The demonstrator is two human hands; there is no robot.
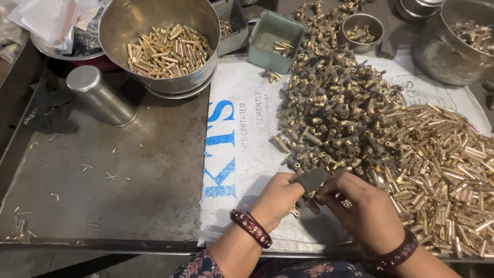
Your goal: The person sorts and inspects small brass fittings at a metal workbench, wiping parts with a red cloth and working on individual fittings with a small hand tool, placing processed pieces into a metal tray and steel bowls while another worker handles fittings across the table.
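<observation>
My left hand [276, 201] and my right hand [363, 211] meet low in the middle of the view, over a white printed sack [242, 154] spread on the metal table. Together they pinch a small brass fitting [296, 210]; a grey cloth guard [310, 180] covers a left finger. Just beyond my fingers lies a big heap of dull brass valve bodies [334, 113]. To the right spreads a pile of shiny brass tubes [447, 164]. Both wrists wear dark bangles.
A steel bowl of brass tubes [164, 46] stands at the back left, with a steel tumbler [100, 95] lying beside it. A green tray [275, 38], a small steel cup [363, 31] and a large steel pot [458, 44] line the back. Tiny springs dot the table [103, 180].
</observation>
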